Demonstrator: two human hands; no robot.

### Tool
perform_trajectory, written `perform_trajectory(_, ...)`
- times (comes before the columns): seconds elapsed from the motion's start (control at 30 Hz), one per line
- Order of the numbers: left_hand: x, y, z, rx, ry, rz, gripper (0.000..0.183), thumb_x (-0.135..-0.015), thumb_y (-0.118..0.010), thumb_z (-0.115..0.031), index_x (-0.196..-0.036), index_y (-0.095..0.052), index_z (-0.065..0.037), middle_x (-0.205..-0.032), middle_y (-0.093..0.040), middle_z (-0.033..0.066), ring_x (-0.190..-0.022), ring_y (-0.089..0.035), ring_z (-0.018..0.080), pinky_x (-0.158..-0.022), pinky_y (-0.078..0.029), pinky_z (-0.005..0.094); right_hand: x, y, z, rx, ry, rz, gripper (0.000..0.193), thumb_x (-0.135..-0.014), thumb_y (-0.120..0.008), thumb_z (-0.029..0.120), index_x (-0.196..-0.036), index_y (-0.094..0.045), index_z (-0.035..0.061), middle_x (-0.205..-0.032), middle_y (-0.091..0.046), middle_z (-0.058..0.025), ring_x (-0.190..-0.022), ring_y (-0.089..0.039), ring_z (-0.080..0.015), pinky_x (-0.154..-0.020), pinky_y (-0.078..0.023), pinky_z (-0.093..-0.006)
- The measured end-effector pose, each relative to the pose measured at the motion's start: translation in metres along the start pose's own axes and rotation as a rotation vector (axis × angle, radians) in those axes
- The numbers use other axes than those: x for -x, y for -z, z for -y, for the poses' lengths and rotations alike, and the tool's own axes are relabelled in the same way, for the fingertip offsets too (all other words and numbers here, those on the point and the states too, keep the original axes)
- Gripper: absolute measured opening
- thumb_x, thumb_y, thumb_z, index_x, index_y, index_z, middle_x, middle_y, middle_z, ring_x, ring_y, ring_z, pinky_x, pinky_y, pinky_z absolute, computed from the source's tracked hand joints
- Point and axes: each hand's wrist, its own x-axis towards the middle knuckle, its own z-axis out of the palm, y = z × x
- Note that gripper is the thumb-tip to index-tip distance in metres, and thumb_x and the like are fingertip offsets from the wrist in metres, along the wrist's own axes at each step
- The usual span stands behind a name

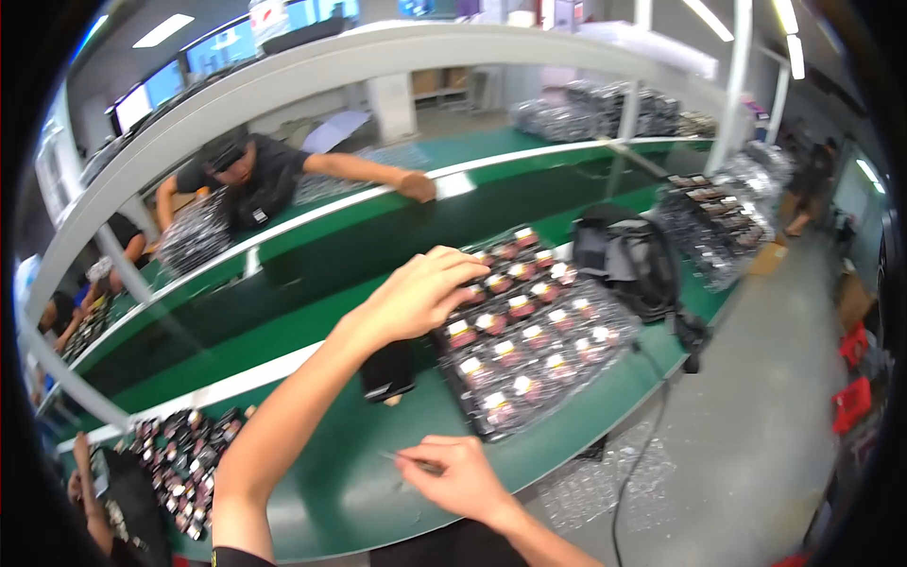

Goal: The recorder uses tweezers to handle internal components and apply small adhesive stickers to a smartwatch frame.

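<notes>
My left hand [425,295] reaches over the left edge of a clear plastic blister tray [482,416], thumb and fingers apart above its small parts. Rows of small dark parts with whitish and copper-coloured ends [521,305] sit in the tray's pockets. Nearer to me, my right hand [463,475] is closed around a slim tool [427,466], whose thin light tip points left over the green table. Most of that tool is hidden by the fingers, so its exact kind is unclear. Beside my left forearm lies a black flat object [387,372].
A heap of loose small parts [184,463] covers the table's left end. A black and grey bag [625,260] stands beyond the tray, near more stacked trays [723,222]. Across the green conveyor [312,269], a person [255,175] stretches an arm. A cable [628,472] hangs by the right edge.
</notes>
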Motion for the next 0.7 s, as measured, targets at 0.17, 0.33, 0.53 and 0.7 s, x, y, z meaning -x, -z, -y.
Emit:
perform_trajectory(0.17, 0.168, 0.093, 0.049, -0.242, 0.390, 0.146, 0.030, -0.108, -0.068, -0.018, -0.135, -0.072, -0.006, -0.142, -0.070, 0.0129, -0.138, -0.062, 0.0355, -0.116, -0.050, 0.0474, -0.001, 0.006, 0.010, 0.025, -0.038, 0.018, 0.014, -0.092, -0.083, 0.006, -0.105, -0.085, -0.0005, -0.073, -0.071, -0.0102, -0.057, -0.067, -0.0172, -0.054, -0.050, -0.0320)
perform_trajectory(0.33, 0.331, 0.172, 0.066, -0.374, 1.004, 0.270, 0.038, -0.107, -0.072, -0.035, -0.129, -0.078, -0.004, -0.134, -0.075, 0.0178, -0.131, -0.067, 0.0378, -0.114, -0.052, 0.0461, -0.003, 0.001, 0.020, 0.003, -0.053, 0.087, 0.017, -0.089, -0.085, 0.002, -0.105, -0.085, -0.0039, -0.073, -0.071, -0.0105, -0.056, -0.066, -0.0163, -0.053, -0.049, -0.0307)
perform_trajectory(0.53, 0.375, 0.193, 0.031, -0.266, 1.189, 0.229, 0.044, -0.100, -0.081, -0.042, -0.120, -0.083, -0.003, -0.126, -0.080, 0.0188, -0.122, -0.073, 0.0369, -0.108, -0.055, 0.0462, -0.002, 0.000, 0.018, 0.049, -0.068, 0.072, 0.017, -0.089, -0.085, 0.002, -0.104, -0.084, -0.0041, -0.072, -0.070, -0.0097, -0.055, -0.064, -0.0151, -0.052, -0.047, -0.0300)
perform_trajectory(0.7, 0.389, 0.195, 0.001, -0.220, 1.058, 0.218, 0.047, -0.097, -0.086, -0.040, -0.126, -0.081, -0.005, -0.128, -0.079, 0.0171, -0.123, -0.073, 0.0354, -0.108, -0.055, 0.0433, -0.002, -0.008, 0.018, 0.065, -0.081, 0.036, 0.016, -0.086, -0.085, 0.000, -0.102, -0.086, -0.0031, -0.066, -0.065, -0.0054, -0.055, -0.055, -0.0093, -0.052, -0.038, -0.0275)
